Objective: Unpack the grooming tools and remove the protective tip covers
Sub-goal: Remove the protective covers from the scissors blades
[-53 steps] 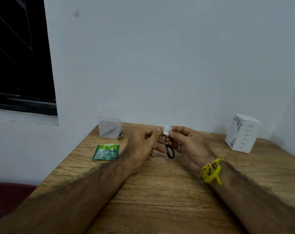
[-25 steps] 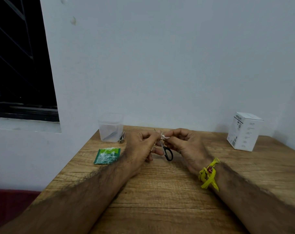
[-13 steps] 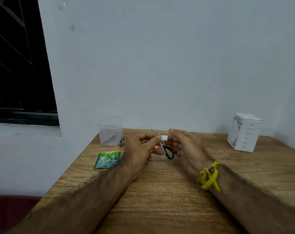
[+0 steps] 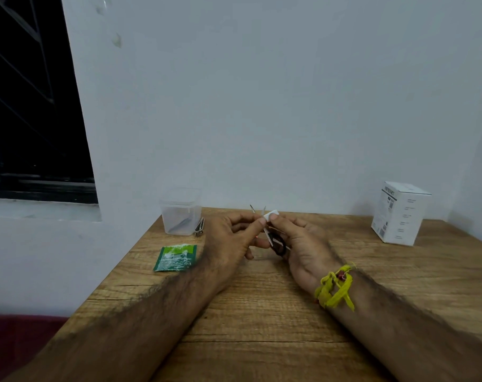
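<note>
Small scissors (image 4: 273,238) with black handles are held between both hands above the wooden table (image 4: 262,312). Their two thin metal blade tips stick up bare above the fingers. My left hand (image 4: 231,238) pinches the blades. My right hand (image 4: 303,244) holds a small white tip cover (image 4: 270,215) between thumb and forefinger, close to the blades, with the black handles against its fingers. A clear plastic container (image 4: 181,211) at the back left holds another thin tool. A metal nail clipper (image 4: 199,228) leans beside it.
A green sachet (image 4: 176,257) lies flat on the table left of my left hand. A white cardboard box (image 4: 399,216) stands at the back right, near the wall. A dark window is at the far left. The table's left edge runs diagonally.
The white cover has come off the scissor tips, which now show bare above the fingers. Both hands stayed together in the same spot; the camera view shifted slightly.
</note>
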The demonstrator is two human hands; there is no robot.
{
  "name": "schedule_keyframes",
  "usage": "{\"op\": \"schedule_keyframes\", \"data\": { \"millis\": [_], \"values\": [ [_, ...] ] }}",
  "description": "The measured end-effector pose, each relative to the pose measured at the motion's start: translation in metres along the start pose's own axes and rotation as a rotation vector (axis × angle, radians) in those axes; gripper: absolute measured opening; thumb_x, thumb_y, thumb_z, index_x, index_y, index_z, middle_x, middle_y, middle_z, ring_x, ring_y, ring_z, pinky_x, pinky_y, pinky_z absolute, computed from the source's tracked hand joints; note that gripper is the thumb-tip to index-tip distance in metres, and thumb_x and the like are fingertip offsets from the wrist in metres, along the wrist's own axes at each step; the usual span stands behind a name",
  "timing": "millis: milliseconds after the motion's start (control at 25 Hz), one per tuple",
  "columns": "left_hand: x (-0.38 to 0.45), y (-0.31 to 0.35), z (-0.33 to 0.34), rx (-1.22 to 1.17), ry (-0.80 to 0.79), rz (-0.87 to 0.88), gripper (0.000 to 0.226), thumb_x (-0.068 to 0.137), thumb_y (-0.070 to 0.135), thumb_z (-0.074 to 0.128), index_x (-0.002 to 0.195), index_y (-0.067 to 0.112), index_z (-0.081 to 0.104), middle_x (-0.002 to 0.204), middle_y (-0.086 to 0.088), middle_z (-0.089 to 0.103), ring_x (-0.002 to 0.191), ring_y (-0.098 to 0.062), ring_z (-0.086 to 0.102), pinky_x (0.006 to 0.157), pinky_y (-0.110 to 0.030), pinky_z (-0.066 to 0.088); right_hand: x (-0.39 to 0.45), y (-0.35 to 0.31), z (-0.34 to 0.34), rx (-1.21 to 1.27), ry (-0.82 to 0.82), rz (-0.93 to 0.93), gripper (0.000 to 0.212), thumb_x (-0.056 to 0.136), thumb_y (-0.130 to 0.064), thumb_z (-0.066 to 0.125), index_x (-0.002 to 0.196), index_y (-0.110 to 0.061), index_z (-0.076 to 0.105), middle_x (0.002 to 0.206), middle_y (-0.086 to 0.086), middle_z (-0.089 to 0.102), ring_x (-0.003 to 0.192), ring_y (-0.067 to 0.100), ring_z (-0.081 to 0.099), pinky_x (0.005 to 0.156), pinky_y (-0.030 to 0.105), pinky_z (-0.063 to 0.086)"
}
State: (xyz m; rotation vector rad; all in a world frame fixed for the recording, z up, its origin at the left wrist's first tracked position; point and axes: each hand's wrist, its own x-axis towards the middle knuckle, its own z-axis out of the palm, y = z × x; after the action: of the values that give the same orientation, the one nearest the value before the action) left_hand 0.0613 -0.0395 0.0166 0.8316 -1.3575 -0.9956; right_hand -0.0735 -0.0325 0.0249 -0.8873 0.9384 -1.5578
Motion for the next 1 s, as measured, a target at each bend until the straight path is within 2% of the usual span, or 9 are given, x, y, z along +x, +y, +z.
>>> {"op": "schedule_keyframes", "data": {
  "millis": [80,160,280,320,400,520,720,1000],
  "values": [
    [0.0,-0.002,0.002,0.028,-0.048,0.012,0.013,0.09,0.01,0.074,0.101,0.01,0.068,0.083,-0.009,0.078,0.069,-0.026,0.077,0.041,-0.023,0.047,0.001,-0.004,-0.002,-0.011,0.084,-0.087,0.007,0.084,-0.01,0.076,0.086,-0.005,0.071,0.087,0.017,0.074,0.074,0.023,0.069,0.062,0.032,0.057],
    [0.0,-0.003,0.003,0.047,-0.065,0.009,0.028,0.088,0.009,0.076,0.109,0.01,0.057,0.084,-0.008,0.079,0.07,-0.026,0.077,0.042,-0.024,0.048,0.005,-0.009,-0.007,-0.186,0.178,-0.281,0.008,0.084,-0.012,0.078,0.084,-0.007,0.072,0.083,0.013,0.074,0.075,0.021,0.069,0.071,0.036,0.059],
    [0.002,-0.006,0.002,0.063,-0.058,-0.032,0.042,0.083,0.008,0.081,0.117,0.009,0.055,0.089,-0.006,0.079,0.075,-0.023,0.078,0.047,-0.024,0.052,0.004,-0.01,-0.01,-0.549,0.208,-0.587,0.006,0.082,-0.013,0.079,0.081,-0.012,0.073,0.073,-0.002,0.073,0.067,0.004,0.067,0.065,0.019,0.056],
    [0.004,-0.007,0.002,0.072,-0.064,-0.047,0.043,0.081,0.006,0.083,0.116,0.009,0.059,0.091,-0.004,0.08,0.077,-0.022,0.078,0.05,-0.024,0.054,0.003,-0.009,-0.01,-0.627,0.194,-0.655,0.006,0.082,-0.012,0.078,0.081,-0.013,0.073,0.07,-0.005,0.072,0.063,0.0,0.066,0.061,0.015,0.053],
    [0.005,-0.01,0.003,0.09,-0.092,-0.064,0.036,0.078,0.004,0.084,0.109,0.008,0.067,0.09,-0.002,0.08,0.078,-0.02,0.078,0.053,-0.022,0.055,0.004,-0.007,-0.011,-0.744,0.167,-0.746,0.004,0.082,-0.009,0.077,0.083,-0.011,0.073,0.071,-0.007,0.07,0.063,0.001,0.066,0.058,0.016,0.054],
    [0.004,-0.011,0.004,0.082,-0.12,-0.064,0.023,0.08,0.005,0.082,0.101,0.007,0.072,0.083,-0.004,0.08,0.074,-0.02,0.078,0.051,-0.02,0.054,0.008,-0.005,-0.013,-0.888,0.129,-0.882,0.006,0.082,-0.008,0.076,0.088,-0.011,0.076,0.081,-0.005,0.069,0.076,0.007,0.065,0.07,0.025,0.055],
    [0.003,-0.01,0.004,0.047,-0.127,-0.099,0.024,0.079,0.003,0.083,0.099,0.0,0.071,0.08,-0.01,0.079,0.072,-0.024,0.078,0.051,-0.021,0.056,0.008,-0.003,-0.012,-0.856,0.15,-0.899,0.006,0.081,-0.01,0.078,0.086,-0.012,0.075,0.081,-0.006,0.069,0.079,0.008,0.066,0.073,0.031,0.057],
    [0.001,-0.01,0.005,0.001,-0.13,-0.117,0.028,0.078,0.004,0.084,0.101,-0.004,0.069,0.082,-0.016,0.078,0.073,-0.028,0.078,0.053,-0.023,0.058,0.007,-0.005,-0.016,-1.084,-0.033,-1.015,0.008,0.087,-0.006,0.07,0.084,-0.014,0.068,0.086,-0.005,0.062,0.086,0.013,0.056,0.077,0.035,0.048]
  ]
}}
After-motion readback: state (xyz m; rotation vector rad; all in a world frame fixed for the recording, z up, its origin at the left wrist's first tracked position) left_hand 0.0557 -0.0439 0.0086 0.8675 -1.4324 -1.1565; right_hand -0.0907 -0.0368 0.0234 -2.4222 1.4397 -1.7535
